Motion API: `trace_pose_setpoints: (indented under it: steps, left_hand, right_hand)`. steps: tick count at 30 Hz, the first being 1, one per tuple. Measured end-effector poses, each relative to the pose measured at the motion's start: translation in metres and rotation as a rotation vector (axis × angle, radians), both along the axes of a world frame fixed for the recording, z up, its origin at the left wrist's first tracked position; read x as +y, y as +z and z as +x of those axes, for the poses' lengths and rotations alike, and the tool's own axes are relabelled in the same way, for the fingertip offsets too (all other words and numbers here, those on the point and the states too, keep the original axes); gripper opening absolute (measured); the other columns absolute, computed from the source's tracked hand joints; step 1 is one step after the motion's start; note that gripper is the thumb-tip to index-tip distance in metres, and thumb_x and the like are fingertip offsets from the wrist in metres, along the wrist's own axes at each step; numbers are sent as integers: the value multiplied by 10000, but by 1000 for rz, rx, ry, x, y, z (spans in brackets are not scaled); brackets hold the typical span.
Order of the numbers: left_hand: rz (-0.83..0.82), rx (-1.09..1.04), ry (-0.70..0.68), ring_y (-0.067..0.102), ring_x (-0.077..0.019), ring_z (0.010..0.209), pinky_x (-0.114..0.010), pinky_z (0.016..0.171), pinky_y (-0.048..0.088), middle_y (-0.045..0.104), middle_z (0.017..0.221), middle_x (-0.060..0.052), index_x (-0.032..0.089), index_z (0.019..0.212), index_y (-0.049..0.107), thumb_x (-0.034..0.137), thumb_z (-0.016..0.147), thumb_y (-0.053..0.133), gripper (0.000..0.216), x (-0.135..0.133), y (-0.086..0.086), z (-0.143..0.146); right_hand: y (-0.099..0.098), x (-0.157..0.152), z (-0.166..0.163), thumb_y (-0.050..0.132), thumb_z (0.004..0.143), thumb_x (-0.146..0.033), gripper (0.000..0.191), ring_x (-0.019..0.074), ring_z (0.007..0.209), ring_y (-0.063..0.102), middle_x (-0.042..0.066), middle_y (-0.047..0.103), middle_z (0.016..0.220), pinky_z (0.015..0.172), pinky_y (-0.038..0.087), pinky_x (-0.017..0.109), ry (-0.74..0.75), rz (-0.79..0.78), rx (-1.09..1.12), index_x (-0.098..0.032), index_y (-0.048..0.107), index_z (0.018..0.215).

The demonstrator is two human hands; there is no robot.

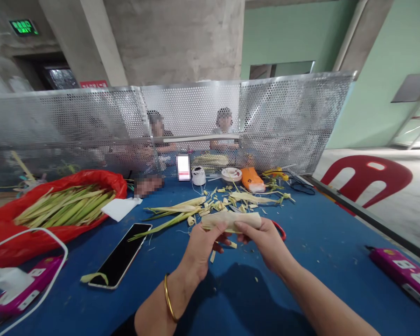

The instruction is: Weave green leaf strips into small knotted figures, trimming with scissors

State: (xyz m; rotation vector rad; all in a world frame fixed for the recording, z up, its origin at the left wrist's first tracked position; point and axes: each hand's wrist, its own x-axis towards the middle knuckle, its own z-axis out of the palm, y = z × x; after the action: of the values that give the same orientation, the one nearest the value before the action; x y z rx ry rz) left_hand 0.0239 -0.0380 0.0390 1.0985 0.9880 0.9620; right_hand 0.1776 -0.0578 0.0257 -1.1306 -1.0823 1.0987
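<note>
A pale, flattened corn husk [243,218] stretches sideways between my two hands, above the blue table. My left hand [207,241] pinches its left part, thumb on top and fingers beneath. On its right part my right hand [262,235] is closed the same way, thumb pressed on the husk. Just beyond lie longer green husk strips [177,211] and a litter of small husk scraps [219,204]. A red loop [280,229], perhaps a scissors handle, shows partly behind my right hand.
At left are a red bag [91,177] of husks, a black phone [121,254], white paper [121,208] and a purple power strip [28,284]. A thread spool [198,176], tape roll [231,174] and orange packet [253,179] stand before a perforated metal screen [192,112]. Another purple strip [402,275] lies right.
</note>
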Motion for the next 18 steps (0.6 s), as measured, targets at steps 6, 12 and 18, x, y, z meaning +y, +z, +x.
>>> trace_pose_setpoints:
  steps: [6, 12, 18]
  left_hand:
    - [49, 13, 25, 554, -110, 501, -189, 437, 378, 634, 579, -18, 119, 772, 698, 322, 627, 737, 253, 6, 0, -6]
    - [-2, -67, 27, 541, -93, 498, -183, 449, 359, 612, 583, 0, 132, 777, 693, 274, 626, 721, 209, 7, 9, -11]
    - [-45, -124, 4, 569, -91, 523, -176, 462, 394, 658, 652, -20, 132, 814, 690, 190, 651, 658, 176, 8, 10, -14]
  right_hand:
    - [5, -3, 4, 699, 691, -360, 226, 122, 479, 509, -9, 620, 535, 506, 417, 256, 69, 44, -86, -164, 748, 795]
    - [9, -6, 8, 658, 719, -253, 189, 120, 515, 536, 9, 639, 560, 542, 427, 246, 182, 25, 86, -167, 768, 847]
    - [8, -6, 8, 583, 717, -175, 143, 107, 517, 530, 5, 630, 575, 539, 409, 225, 224, 5, 152, -165, 719, 760]
